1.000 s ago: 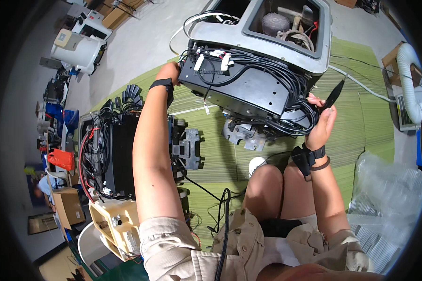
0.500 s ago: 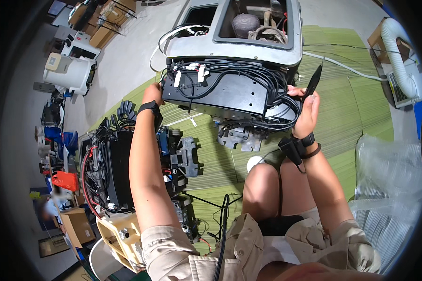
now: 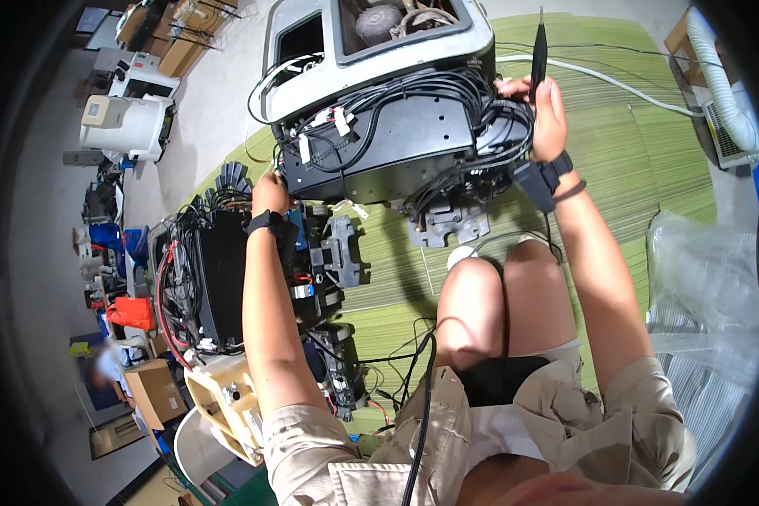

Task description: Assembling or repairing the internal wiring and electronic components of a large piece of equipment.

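In front of me a machine with a grey-white housing (image 3: 316, 88) and open windows sits tilted. Its near side carries a black metal box (image 3: 384, 148) with bundled black cables (image 3: 434, 84) running over it. My left hand (image 3: 270, 196) is closed on the left end of this box, the fingertips partly hidden. At the machine's right end is my right hand (image 3: 550, 122), holding a slim black pointed tool (image 3: 540, 55) upright. Its fingers also reach to the cables at that end. A grey notched bracket (image 3: 451, 226) shows beneath the box.
A second cabled black unit (image 3: 223, 278) stands left of my left forearm, with a cream plastic frame (image 3: 228, 405) nearer me. Clear plastic wrap (image 3: 700, 278) lies at the right on the green mat (image 3: 616, 185). A white hose (image 3: 607, 78) runs off to the right.
The machine has swung counterclockwise, its right end moving away and its left end nearer. Both hands have gone with it, and the black tool now points more nearly straight up.
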Demonstrator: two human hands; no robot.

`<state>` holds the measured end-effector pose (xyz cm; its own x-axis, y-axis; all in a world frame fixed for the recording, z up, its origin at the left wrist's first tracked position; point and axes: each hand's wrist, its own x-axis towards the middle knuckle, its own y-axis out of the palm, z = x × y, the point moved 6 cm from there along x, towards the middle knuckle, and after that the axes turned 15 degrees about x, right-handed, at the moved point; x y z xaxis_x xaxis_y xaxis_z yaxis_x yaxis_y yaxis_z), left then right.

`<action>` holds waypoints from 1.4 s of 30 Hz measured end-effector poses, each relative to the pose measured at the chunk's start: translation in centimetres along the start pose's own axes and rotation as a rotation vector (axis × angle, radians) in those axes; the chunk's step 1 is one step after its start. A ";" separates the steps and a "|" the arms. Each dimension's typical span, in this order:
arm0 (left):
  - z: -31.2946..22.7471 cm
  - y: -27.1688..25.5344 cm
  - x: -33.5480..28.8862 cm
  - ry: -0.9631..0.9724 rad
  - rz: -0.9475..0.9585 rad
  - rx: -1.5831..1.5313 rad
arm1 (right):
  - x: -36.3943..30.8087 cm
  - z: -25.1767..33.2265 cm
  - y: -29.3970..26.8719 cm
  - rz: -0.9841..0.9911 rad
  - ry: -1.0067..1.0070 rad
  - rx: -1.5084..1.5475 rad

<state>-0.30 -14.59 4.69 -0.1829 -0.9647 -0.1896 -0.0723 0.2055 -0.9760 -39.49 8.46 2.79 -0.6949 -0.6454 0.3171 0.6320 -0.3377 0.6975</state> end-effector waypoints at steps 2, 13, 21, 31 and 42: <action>0.4 0.4 -1.5 -0.054 0.010 -0.065 | 1.3 -0.5 -0.4 0.057 0.011 0.008; -0.2 1.0 -5.3 -0.173 -0.096 -0.105 | 6.3 0.7 -4.4 0.028 -0.050 -0.298; 1.1 1.3 -6.2 -0.198 -0.043 -0.463 | 0.9 9.8 -1.0 0.004 -0.083 -0.525; 19.0 1.8 -25.9 -0.102 -0.320 -0.752 | -1.1 11.5 14.3 0.423 -0.104 -0.542; 34.0 5.6 -50.4 -0.457 -0.602 -0.929 | -10.3 10.6 37.8 0.775 -0.147 -0.212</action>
<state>41.85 29.55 5.10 0.4748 -0.8775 0.0673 -0.7420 -0.4402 -0.5055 -12.10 9.59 32.65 -0.0629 -0.6575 0.7508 0.9929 0.0350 0.1138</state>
